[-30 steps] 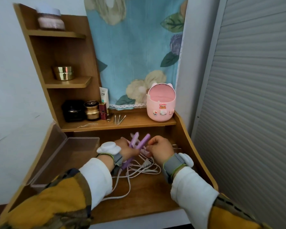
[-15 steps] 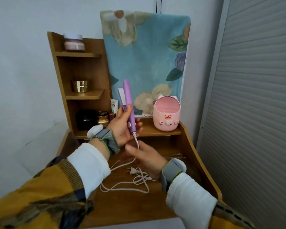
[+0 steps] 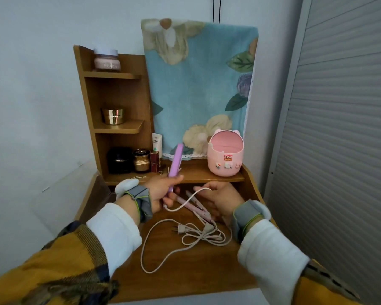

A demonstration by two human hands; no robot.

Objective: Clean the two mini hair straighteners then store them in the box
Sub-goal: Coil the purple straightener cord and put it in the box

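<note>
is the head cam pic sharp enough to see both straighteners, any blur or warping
Head view: soft, even light; the purple straightener in the left hand and the pink straightener both read fairly sharp; wide-angle warp bends the shutter and stretches the sleeves.

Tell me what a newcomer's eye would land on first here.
The purple straightener, gripped tilted upward by the left hand at centre, stands out first, its white cord looping to the right hand, which holds it. Behind hangs a large blue floral cloth, with a pink bin on the shelf at its lower right.
</note>
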